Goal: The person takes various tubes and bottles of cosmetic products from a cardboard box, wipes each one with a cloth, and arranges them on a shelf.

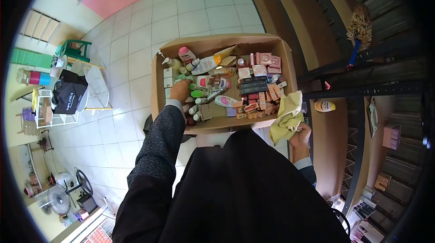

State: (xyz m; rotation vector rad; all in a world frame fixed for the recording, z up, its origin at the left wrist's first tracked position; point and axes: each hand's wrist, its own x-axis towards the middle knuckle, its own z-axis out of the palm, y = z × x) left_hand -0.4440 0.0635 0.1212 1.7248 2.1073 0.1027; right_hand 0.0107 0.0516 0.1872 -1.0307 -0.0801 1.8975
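Note:
My left hand (pixel 180 90) reaches into the left side of a cardboard box (pixel 290 68), among small bottles with green caps. Its fingers look curled, and what they hold is hidden. A green-capped bottle (pixel 197 94) lies just beside it, and a pump bottle (pixel 172 63) stands in the corner behind. My right hand (pixel 300 137) is closed on a yellow cloth (pixel 288 114) at the box's right edge. Inside the box are also a white lotion bottle (pixel 206 65), dark slim boxes (pixel 253 85), pink compacts (pixel 264 58) and several small orange cartons (pixel 262 101).
To the right stand shelves (pixel 331 152) with dark metal frames; a yellow-and-white bottle (pixel 324 106) lies on one. A blue-handled duster (pixel 355 52) hangs there. Leftward are a black bag (pixel 69 91), a green stool (pixel 75 49) and a fan (pixel 59 199) on the tiled floor's far side.

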